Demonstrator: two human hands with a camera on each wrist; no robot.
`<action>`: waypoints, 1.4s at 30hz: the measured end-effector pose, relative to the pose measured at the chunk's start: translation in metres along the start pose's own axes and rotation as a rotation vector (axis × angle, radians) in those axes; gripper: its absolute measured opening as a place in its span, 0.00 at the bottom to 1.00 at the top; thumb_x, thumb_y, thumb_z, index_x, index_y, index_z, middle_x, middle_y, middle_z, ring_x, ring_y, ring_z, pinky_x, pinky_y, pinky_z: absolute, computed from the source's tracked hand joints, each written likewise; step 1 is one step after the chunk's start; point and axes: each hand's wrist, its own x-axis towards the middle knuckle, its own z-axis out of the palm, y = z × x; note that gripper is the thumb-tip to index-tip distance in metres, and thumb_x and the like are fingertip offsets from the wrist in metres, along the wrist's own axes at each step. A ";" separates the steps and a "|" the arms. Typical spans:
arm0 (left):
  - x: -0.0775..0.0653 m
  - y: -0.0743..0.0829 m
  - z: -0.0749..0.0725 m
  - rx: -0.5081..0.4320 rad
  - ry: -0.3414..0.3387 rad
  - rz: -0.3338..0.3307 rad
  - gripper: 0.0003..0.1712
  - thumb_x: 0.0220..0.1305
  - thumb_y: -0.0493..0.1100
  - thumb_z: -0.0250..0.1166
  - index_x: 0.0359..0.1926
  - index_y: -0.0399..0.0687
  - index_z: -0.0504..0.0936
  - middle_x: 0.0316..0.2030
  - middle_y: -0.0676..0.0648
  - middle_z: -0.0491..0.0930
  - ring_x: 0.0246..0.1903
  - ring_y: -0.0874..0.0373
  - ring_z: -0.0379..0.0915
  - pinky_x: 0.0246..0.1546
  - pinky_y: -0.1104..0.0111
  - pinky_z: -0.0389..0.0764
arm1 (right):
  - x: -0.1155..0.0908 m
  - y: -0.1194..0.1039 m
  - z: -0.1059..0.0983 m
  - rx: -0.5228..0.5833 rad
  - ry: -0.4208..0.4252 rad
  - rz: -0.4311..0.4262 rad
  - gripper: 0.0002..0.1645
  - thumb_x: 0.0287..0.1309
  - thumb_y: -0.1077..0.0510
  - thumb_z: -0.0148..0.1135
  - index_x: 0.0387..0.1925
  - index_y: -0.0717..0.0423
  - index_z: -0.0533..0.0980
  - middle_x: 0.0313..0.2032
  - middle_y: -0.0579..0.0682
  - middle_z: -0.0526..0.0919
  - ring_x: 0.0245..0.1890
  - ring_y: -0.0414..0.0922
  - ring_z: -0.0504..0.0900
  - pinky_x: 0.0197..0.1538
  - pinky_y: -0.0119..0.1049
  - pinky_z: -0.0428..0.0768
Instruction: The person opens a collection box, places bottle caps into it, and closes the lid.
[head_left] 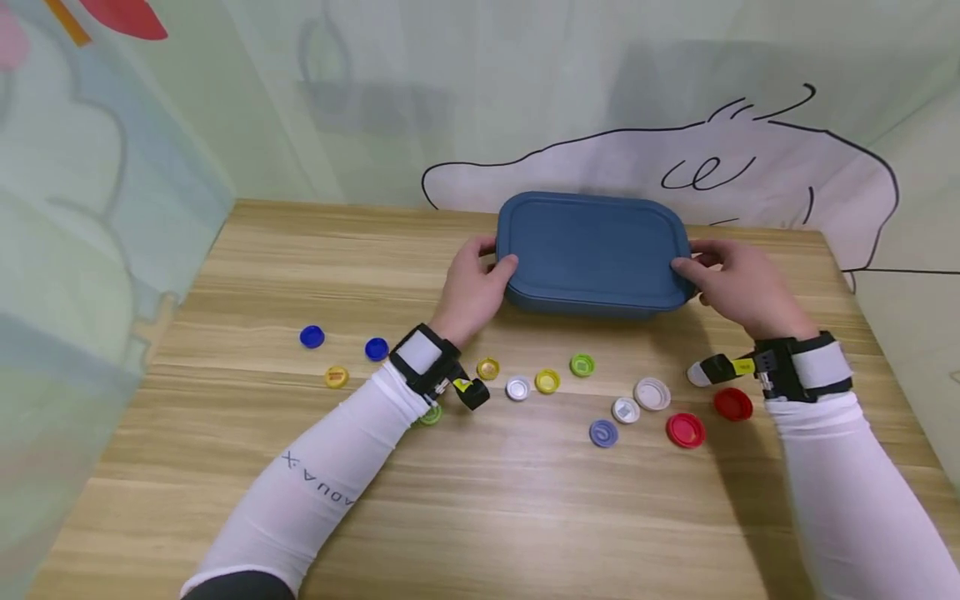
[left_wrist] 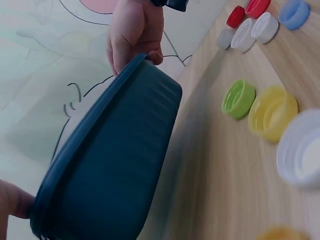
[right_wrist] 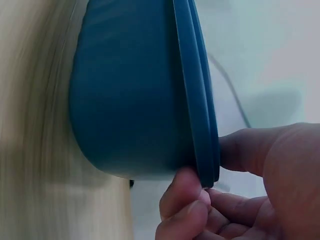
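A dark blue storage box [head_left: 596,250] with a fitted lid stands at the back of the wooden table. My left hand [head_left: 472,287] grips its left end, thumb on the lid's edge. At the opposite end my right hand [head_left: 738,279] pinches the rim. Up close in the right wrist view, the right thumb [right_wrist: 245,150] presses the lid's top while the fingers [right_wrist: 182,200] curl beneath the rim. The left wrist view shows the box's long side [left_wrist: 115,145] and the lid seated along its rim. What lies inside is hidden by the lid.
Bottle caps lie scattered in front of the box: blue [head_left: 312,337], orange [head_left: 336,377], yellow [head_left: 547,381], green [head_left: 582,365], white [head_left: 652,393], light blue [head_left: 603,432] and red [head_left: 686,430]. One green cap [head_left: 431,415] sits partly behind the left forearm. A printed curtain [head_left: 480,100] hangs behind the table.
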 end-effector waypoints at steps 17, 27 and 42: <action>-0.007 -0.001 -0.087 -0.335 0.089 -0.030 0.19 0.84 0.39 0.53 0.65 0.33 0.80 0.52 0.43 0.81 0.43 0.55 0.83 0.39 0.64 0.89 | -0.003 -0.061 0.026 0.239 0.007 -0.132 0.35 0.79 0.47 0.59 0.75 0.63 0.67 0.47 0.59 0.78 0.31 0.44 0.84 0.32 0.30 0.82; -0.010 -0.011 -0.105 -0.340 0.057 -0.043 0.19 0.82 0.37 0.56 0.67 0.35 0.79 0.53 0.43 0.82 0.45 0.55 0.84 0.40 0.64 0.89 | 0.002 -0.066 0.035 0.332 -0.033 -0.153 0.31 0.80 0.49 0.58 0.74 0.63 0.68 0.44 0.56 0.79 0.32 0.44 0.85 0.34 0.31 0.83; -0.009 -0.016 -0.101 -0.331 0.026 -0.091 0.21 0.84 0.40 0.55 0.69 0.36 0.78 0.55 0.42 0.81 0.48 0.55 0.84 0.43 0.65 0.88 | 0.002 -0.060 0.039 0.342 -0.022 -0.146 0.30 0.79 0.50 0.60 0.74 0.60 0.71 0.46 0.57 0.78 0.33 0.45 0.86 0.37 0.29 0.85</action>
